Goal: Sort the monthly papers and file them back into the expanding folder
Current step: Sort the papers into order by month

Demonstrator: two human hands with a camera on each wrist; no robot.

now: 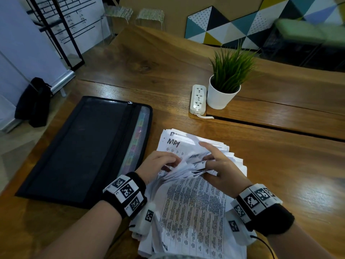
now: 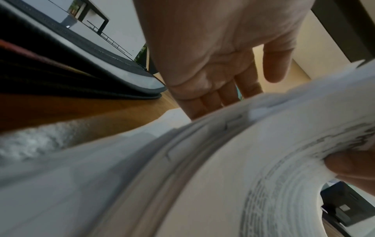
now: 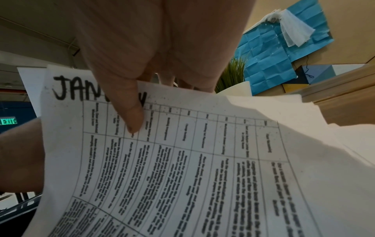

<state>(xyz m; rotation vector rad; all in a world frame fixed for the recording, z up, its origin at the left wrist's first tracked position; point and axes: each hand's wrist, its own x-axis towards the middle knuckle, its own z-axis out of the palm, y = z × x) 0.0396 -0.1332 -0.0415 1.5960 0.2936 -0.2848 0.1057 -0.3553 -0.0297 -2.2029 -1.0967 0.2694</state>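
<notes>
Printed sheets [image 1: 194,208] lie nearest us, a loose pile at the near edge of the tabletop [image 1: 280,165], right of centre. We hold several sheets lifted off the pile. Our left hand [image 1: 158,163] curls its fingers around their left side, and our right hand [image 1: 222,165] pinches them, thumb [image 3: 129,115] pressed on a sheet headed with letters starting "JAN" [image 3: 182,160]. Its forefinger points out, away from the grip. At the pile's far end a sheet headed "MAY" [image 1: 173,143] lies exposed.

We judge the step to be sorting by month heading. To do it well, we fan the top edges so that each heading reads clearly, keep stapled sets together, and lay each month down squarely.

Just left of the pile, toward the left edge, lies the black expanding folder [image 1: 80,146], flat, with coloured tabs showing along its right side. Farther back stand a white power strip [image 1: 198,99] and a potted plant [image 1: 223,90], side by side.
</notes>
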